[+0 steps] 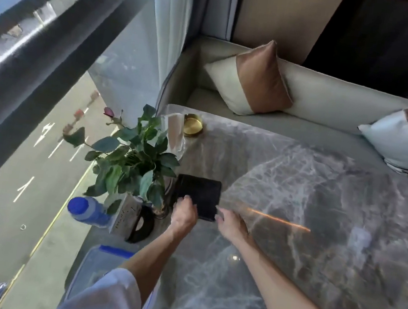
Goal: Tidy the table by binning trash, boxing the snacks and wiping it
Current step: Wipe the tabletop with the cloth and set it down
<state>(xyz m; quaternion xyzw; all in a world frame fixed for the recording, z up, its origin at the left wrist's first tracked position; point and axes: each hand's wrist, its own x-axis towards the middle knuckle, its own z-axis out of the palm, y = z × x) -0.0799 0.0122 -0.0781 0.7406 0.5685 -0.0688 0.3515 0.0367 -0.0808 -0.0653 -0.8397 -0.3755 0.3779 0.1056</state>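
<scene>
A flat black square pad (198,193) with a cloth-like surface lies on the grey marble table (297,193), next to a potted plant. My left hand (184,214) grips its near left edge, fingers curled over the top. My right hand (231,223) holds the near right corner with its fingertips. Both forearms reach in from the bottom of the view. A clear plastic box (100,270) with a blue handle sits at the table's near left, partly hidden by my left sleeve.
The leafy plant (134,160) stands left of the pad. Near it are a blue-capped bottle (87,210), a black-handled item (142,224), a clear acrylic stand (174,134) and a gold dish (193,125). A sofa with cushions (255,80) lies beyond the table; a window is on the left.
</scene>
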